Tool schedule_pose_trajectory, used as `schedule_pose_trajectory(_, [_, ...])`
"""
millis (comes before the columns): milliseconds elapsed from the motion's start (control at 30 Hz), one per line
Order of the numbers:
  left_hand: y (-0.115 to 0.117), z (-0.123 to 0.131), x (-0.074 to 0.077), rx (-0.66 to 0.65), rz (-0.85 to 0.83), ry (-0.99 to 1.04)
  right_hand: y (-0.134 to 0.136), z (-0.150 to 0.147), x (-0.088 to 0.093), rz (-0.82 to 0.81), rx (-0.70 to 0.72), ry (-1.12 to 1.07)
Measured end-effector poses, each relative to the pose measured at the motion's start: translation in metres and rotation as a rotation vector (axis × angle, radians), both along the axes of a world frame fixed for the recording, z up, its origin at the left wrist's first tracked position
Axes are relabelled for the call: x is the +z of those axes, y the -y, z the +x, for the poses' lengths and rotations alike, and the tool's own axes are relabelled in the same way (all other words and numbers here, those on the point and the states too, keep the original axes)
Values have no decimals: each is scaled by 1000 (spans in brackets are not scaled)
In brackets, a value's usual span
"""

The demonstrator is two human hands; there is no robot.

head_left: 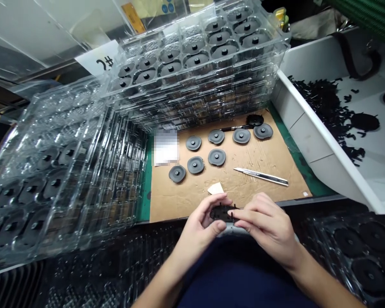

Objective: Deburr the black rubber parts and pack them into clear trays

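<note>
Both hands meet just past the near edge of the cardboard-covered worktop (179, 201), above our lap. Our left hand (200, 224) curls closed on the left end of a small black plastic part (223, 212), thumb on top. Our right hand (266, 226) pinches its right end with bent fingertips. We judge a steady two-sided grip best, clear of the knife blade (261, 176) lying further right.

black plastic part (223, 212) | small, lying flat (mostly hidden) | pinched between left hand (201, 222) and right hand (266, 226)
</note>
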State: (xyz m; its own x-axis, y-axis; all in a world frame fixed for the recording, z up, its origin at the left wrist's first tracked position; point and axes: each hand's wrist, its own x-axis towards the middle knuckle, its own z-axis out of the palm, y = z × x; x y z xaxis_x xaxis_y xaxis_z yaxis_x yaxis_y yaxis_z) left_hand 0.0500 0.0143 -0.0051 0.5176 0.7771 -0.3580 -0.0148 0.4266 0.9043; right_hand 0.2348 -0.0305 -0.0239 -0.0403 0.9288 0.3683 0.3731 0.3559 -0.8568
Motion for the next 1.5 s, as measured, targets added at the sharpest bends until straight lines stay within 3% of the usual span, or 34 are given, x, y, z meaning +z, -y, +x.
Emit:
schedule_pose_trajectory(267, [-3,11,0,-69,-156,124,-8,24,12,-552,191,-475])
schedule_pose_trajectory(467, [-3,12,7,-159,-216,188,-15,24,24,-782,362,-739])
schedule_pose_trajectory(667, [2,12,10,-208,-258,211,-12,21,25,-887,444,-907])
schedule_pose_trajectory(833, [8,7,12,-201,-233,234,-3,17,23,-829,455,-957])
schedule_pose_trajectory(1167, [28,-4,21,-130,1,190,31,8,27,-692,251,-822])
schedule_pose_trajectory(1267, [34,-8,24,-87,92,164,44,10,25,-589,128,-640])
schedule_pose_trajectory(1367, [41,-8,25,-40,126,115,56,9,27,-409,-1,-311])
schedule_pose_trajectory(1500, [57,5,18,5,60,29,66,3,31,-181,47,-7])
